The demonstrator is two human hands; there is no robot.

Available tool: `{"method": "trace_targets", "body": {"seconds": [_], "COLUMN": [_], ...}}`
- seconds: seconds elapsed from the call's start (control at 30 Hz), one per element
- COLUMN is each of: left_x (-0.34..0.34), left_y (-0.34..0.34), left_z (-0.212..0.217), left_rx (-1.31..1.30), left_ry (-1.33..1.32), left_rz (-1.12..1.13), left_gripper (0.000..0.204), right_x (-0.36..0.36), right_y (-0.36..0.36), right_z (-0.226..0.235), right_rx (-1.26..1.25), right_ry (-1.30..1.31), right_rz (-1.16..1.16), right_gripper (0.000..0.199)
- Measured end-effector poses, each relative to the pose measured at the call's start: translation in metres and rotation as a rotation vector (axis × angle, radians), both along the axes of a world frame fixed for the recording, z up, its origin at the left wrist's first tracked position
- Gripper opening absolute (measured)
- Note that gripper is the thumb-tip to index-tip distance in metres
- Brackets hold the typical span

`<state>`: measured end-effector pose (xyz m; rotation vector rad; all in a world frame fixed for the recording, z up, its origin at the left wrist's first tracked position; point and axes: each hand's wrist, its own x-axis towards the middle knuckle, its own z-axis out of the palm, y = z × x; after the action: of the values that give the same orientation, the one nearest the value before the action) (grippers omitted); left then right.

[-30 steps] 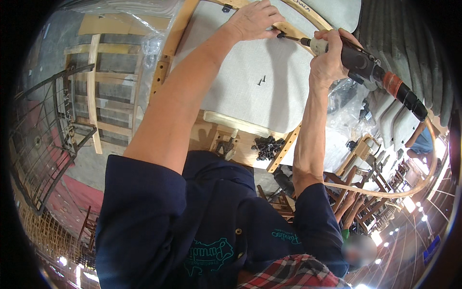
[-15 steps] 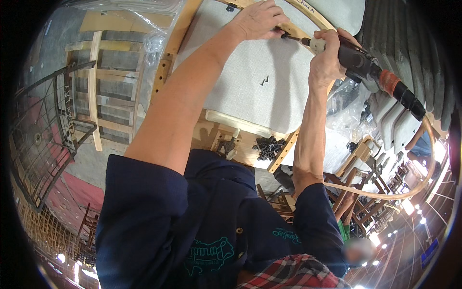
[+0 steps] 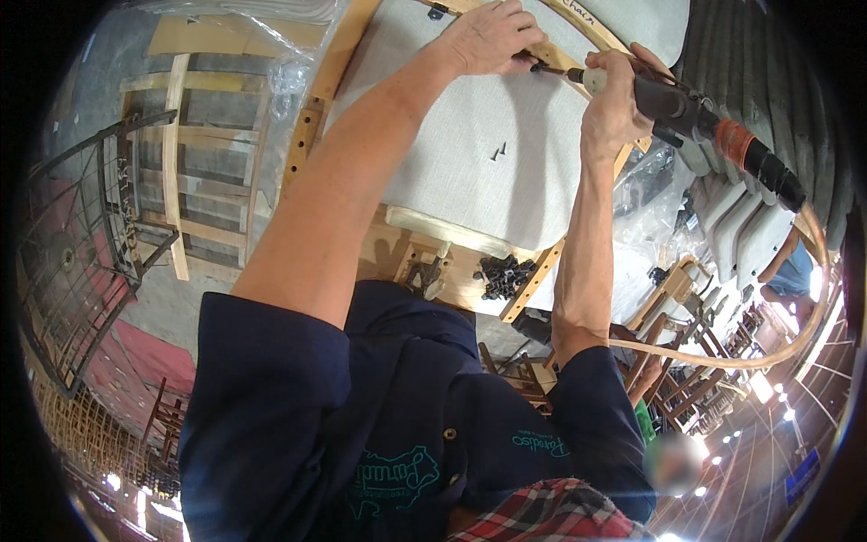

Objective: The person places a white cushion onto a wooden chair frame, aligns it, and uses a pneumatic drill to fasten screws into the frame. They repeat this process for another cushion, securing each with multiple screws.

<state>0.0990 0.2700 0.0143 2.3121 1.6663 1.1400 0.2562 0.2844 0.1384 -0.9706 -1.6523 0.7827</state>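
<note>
Our right hand [image 3: 616, 95] grips the black pneumatic screwdriver [image 3: 695, 122]; our left hand [image 3: 488, 36] pinches its bit against the curved wooden chair frame [image 3: 578, 23].

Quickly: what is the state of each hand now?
Left hand: fingers pinched at the driver's tip on the wooden frame.
Right hand: closed around the pneumatic screwdriver.

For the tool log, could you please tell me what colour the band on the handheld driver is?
Orange, on the black driver in the right hand; the head view shows it.
</note>
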Motion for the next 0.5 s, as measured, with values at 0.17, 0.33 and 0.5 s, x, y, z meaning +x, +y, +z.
{"method": "trace_targets", "body": {"seconds": [0.17,0.33,0.5], "left_x": [-0.0014,-0.0006,-0.0014], "left_y": [0.0007,0.0013,0.0009], "left_z": [0.0015,-0.0011,-0.0004], "left_rx": [-0.020,0.010,0.011], "left_ry": [0.007,-0.023,-0.019], "left_rz": [-0.014,-0.018,-0.024], "left_gripper": [0.040,0.043,0.043], "right_x": [0.0008,0.0004,0.0049], "right_y": [0.0021,0.0049,0.0100], "right_z": [-0.0009,-0.0031,-0.0070], "right_rx": [0.075,0.030,0.123], "right_ry": [-0.134,-0.155,-0.136], "right_rz": [-0.013,-0.010,0.004], "right_gripper": [0.018,0.019,0.021]}}
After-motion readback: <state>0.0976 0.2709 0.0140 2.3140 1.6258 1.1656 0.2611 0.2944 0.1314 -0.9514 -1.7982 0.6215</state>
